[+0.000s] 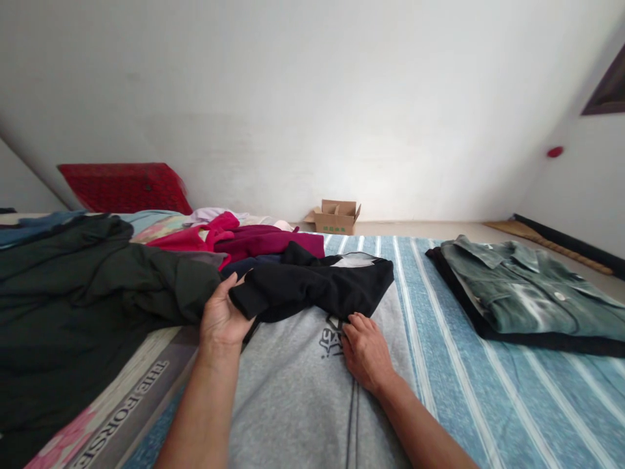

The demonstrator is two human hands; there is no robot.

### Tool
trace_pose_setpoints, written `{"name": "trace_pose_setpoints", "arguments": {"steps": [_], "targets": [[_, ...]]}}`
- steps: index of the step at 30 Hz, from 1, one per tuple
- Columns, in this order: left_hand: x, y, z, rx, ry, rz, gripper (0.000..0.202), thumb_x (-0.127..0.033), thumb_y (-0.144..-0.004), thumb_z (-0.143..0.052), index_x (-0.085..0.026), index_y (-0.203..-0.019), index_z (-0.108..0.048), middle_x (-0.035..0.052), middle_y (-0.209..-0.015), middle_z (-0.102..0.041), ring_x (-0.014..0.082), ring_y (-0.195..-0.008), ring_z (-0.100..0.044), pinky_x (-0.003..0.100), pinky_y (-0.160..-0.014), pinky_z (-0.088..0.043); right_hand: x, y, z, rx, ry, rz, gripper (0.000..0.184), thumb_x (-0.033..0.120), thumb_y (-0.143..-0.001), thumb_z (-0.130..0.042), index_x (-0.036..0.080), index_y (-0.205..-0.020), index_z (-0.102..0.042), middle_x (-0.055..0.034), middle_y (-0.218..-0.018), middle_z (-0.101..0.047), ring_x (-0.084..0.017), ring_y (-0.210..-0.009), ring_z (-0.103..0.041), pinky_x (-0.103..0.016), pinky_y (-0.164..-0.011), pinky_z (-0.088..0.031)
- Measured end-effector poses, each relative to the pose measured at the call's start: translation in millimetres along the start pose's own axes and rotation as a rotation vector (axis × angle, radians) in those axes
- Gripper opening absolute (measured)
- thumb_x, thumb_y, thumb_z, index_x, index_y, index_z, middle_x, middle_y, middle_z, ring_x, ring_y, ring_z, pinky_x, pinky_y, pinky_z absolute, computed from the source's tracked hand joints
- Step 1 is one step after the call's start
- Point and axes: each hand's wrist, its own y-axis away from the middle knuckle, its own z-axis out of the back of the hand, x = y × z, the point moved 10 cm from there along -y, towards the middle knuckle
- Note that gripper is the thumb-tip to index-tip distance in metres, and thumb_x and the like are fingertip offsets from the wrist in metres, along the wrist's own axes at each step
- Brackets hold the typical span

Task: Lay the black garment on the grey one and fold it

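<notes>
A sweatshirt with a grey body (293, 391) and a black sleeve (312, 286) lies on the striped bedspread in front of me. Dark lettering (332, 335) shows on its grey front. My left hand (227, 312) holds the cuff end of the black sleeve, thumb on top, a little above the cloth. On the other side, my right hand (366, 348) rests beside the lettering with its fingers curled on the fabric at the sleeve's lower edge. The sleeve lies folded across the upper part of the sweatshirt, and a white patch (356, 260) shows behind it.
A dark green garment (97, 280) spreads over the left side. Pink (195, 238) and magenta clothes (273, 241) lie behind it. Folded clothes with a green denim jacket (527, 286) on top sit at right on the blue striped bedspread (454, 365). A cardboard box (336, 218) stands beyond.
</notes>
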Motion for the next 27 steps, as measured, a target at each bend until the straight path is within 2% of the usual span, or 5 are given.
{"name": "trace_pose_setpoints", "arguments": {"steps": [5, 8, 17, 23, 27], "targets": [[-15, -1, -3.2, 0.083, 0.127, -0.083, 0.025, -0.024, -0.086, -0.050, -0.015, -0.107, -0.061, 0.0104, -0.097, -0.070, 0.0245, -0.102, -0.064, 0.039, -0.088, -0.053, -1, 1, 0, -0.013, -0.004, 0.009, 0.018, 0.017, -0.087, -0.048, 0.020, -0.092, -0.065, -0.0078, -0.108, -0.061, -0.023, -0.114, -0.048, -0.036, -0.096, -0.038], [-19, -5, -0.4, 0.067, 0.131, -0.161, 0.021, -0.018, -0.082, -0.053, -0.017, -0.100, -0.064, 0.0074, -0.094, -0.071, 0.0226, -0.099, -0.064, 0.038, -0.089, -0.053, -1, 2, -1, -0.009, -0.006, 0.016, 0.019, 0.017, -0.088, -0.047, 0.019, -0.093, -0.065, -0.0084, -0.110, -0.061, -0.023, -0.114, -0.048, -0.037, -0.098, -0.038], [-32, -3, 42.5, -0.321, -0.268, -0.258, 0.025, 0.005, -0.062, -0.061, -0.013, -0.078, -0.065, -0.0045, -0.056, -0.063, 0.0155, -0.064, -0.066, 0.030, -0.066, -0.056, -3, 2, -4, 0.002, -0.008, 0.010, 0.022, 0.018, -0.088, -0.045, 0.019, -0.096, -0.065, -0.0084, -0.113, -0.061, -0.024, -0.115, -0.049, -0.038, -0.099, -0.039], [-45, 4, 28.1, -0.232, -0.323, -0.348, 0.017, -0.007, -0.074, -0.061, -0.017, -0.087, -0.065, -0.0058, -0.064, -0.066, 0.0162, -0.068, -0.066, 0.029, -0.060, -0.054, -6, 4, -4, -0.034, -0.016, 0.033, 0.022, 0.017, -0.086, -0.047, 0.019, -0.100, -0.065, -0.0081, -0.114, -0.061, -0.022, -0.114, -0.050, -0.037, -0.099, -0.040], [-31, -6, 32.9, -0.195, -0.098, -0.236, 0.016, -0.002, -0.079, -0.054, -0.017, -0.080, -0.061, -0.0038, -0.067, -0.067, 0.0119, -0.063, -0.064, 0.027, -0.063, -0.056, -7, 5, -4, -0.050, -0.022, 0.046, 0.023, 0.016, -0.086, -0.047, 0.019, -0.102, -0.064, -0.0079, -0.114, -0.061, -0.022, -0.113, -0.050, -0.036, -0.099, -0.040]]}}
